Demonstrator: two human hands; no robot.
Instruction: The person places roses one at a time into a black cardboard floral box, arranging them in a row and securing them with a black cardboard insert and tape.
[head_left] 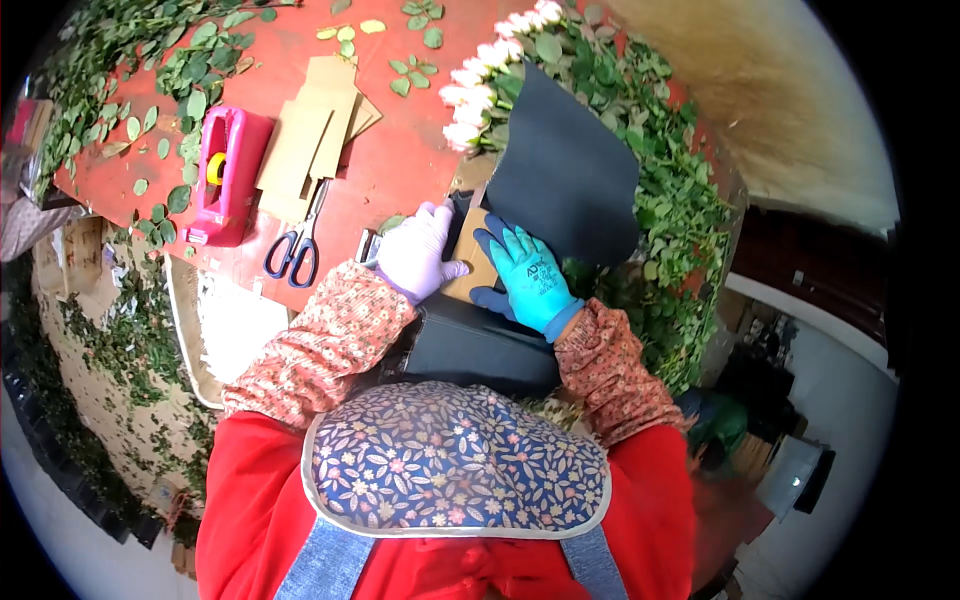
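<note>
The left hand [418,252], in a lilac glove, and the right hand [524,276], in a teal glove, are pressing a brown cardboard piece [470,262] against the dark wrapping sheet [565,175] around the pale roses [480,75] at the red tabletop's [400,150] near edge; both are lying flat, apparently gripping nothing. Keeping even pressure should be holding the wrap snug

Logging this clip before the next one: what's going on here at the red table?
A person presses a brown cardboard strip against a dark wrapping sheet around a bunch of white roses. The left hand, in a lilac glove, and the right hand, in a teal glove, both rest on the strip. Scissors, a pink tape dispenser and more cardboard pieces lie to the left.
</note>
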